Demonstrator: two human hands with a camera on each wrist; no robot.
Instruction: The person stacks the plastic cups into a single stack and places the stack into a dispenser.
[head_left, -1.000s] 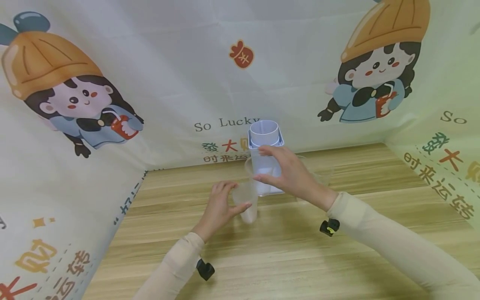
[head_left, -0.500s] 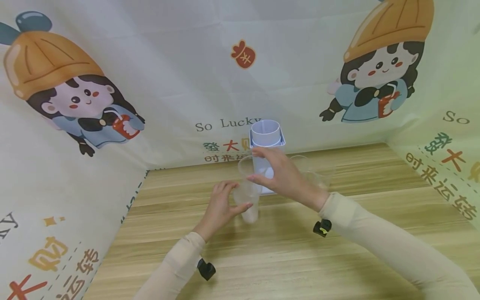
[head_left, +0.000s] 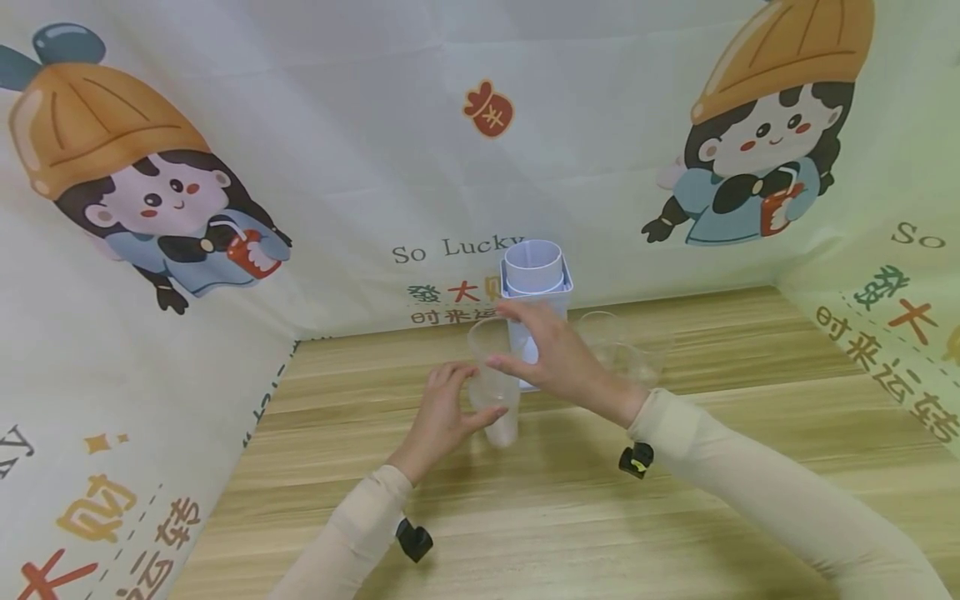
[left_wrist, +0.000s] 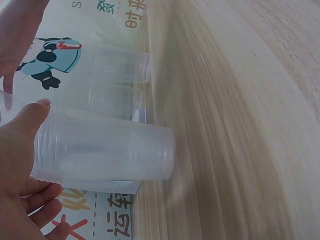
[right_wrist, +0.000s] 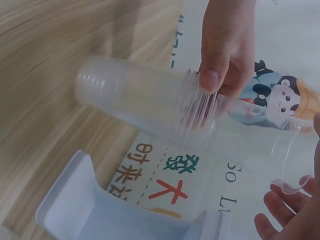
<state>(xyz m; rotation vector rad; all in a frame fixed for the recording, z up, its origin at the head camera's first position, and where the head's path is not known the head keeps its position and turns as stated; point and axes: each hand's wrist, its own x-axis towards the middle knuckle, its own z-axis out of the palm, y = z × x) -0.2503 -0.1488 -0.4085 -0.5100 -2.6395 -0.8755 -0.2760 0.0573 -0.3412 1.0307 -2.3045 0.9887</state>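
My left hand (head_left: pixel 442 412) grips a stack of nested clear plastic cups (left_wrist: pixel 105 150) near its ribbed rims, thumb on one side and fingers on the other. The stack stands mouth up, with its base close over the table. My right hand (head_left: pixel 558 354) holds a single clear plastic cup (right_wrist: pixel 250 140) by the rim, between thumb and fingers. In the right wrist view, this cup's lower end sits in the mouth of the stack, in line with it. Behind the right hand rises a pale blue-white cup dispenser (head_left: pixel 533 267) with a round tube at its top.
Several clear cups stand right of the dispenser, among them a far cup (left_wrist: pixel 122 65) and a nearer cup (left_wrist: pixel 115 100). The wood-grain table (head_left: pixel 525 517) meets a printed cloth backdrop (head_left: pixel 360 167) at the back and sides.
My right hand has moved left and slightly down with the single cup, from in front of the dispenser to over the stack, and the cup has entered its mouth. The left hand has stayed almost still.
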